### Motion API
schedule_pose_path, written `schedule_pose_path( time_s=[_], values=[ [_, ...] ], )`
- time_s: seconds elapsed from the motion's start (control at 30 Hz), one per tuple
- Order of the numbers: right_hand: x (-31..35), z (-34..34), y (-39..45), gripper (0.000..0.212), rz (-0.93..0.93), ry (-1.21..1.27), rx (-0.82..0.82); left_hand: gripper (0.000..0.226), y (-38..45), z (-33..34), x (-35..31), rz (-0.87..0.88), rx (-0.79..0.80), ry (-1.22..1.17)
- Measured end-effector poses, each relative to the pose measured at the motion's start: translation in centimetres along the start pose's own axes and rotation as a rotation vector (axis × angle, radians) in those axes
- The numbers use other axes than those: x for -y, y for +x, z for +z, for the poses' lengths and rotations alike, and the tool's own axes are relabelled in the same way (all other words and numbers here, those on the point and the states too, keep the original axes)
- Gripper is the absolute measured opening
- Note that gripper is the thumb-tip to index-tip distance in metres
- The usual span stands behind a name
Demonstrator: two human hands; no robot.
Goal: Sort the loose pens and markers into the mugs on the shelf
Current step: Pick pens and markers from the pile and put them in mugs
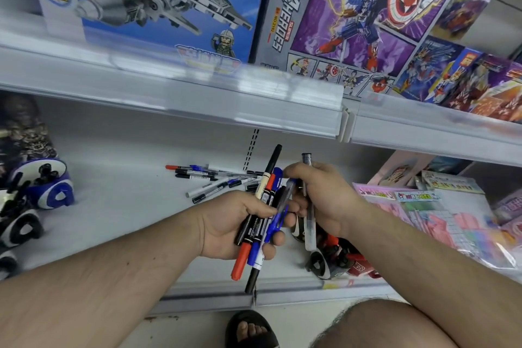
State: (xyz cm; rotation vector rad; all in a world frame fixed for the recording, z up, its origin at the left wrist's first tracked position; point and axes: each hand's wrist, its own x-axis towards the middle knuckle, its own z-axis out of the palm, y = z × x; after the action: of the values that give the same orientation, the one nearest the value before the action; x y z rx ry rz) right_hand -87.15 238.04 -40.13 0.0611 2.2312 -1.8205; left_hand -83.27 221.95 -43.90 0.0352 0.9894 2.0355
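Over the lower shelf, left hand grips a marker bundle; right hand pinches a clear pen. Loose pens lie behind the hands, blue mug far left. I'd sort by type first, then carry them over.

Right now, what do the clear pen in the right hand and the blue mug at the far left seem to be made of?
Clear pen: looks like transparent plastic, since the barrel shows through.
Blue mug: probably glazed ceramic, glossy blue and white with highlights; it could be plastic.
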Motion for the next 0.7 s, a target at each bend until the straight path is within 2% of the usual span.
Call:
schedule_pose_path(
  time_s=[0.13,0.23,0.37,0.53,0.7],
  values=[
    [0.1,-0.1,-0.1,0.015,0.114,0.029,0.143,0.021,-0.2,-0.2,-0.2,-0.028,0.022,0.035],
    [-0.1,-0.4,0.2,0.019,0.183,0.085,0.144,0.022,-0.2,-0.2,-0.2,-0.046,0.005,0.080],
    [-0.5,-1.2,0.9,0.015,0.239,0.253,0.036,0.030,-0.1,-0.3,0.0,-0.092,0.017,0.154],
    [-1.2,-2.5,1.1,0.020,0.194,0.332,-0.068,0.033,0.0,-1.0,0.1,-0.097,0.025,0.198],
    [-0.9,-4.1,1.6,0.026,0.109,0.460,-0.360,0.032,0.1,-1.1,0.1,-0.068,-0.036,0.283]
  ],
)
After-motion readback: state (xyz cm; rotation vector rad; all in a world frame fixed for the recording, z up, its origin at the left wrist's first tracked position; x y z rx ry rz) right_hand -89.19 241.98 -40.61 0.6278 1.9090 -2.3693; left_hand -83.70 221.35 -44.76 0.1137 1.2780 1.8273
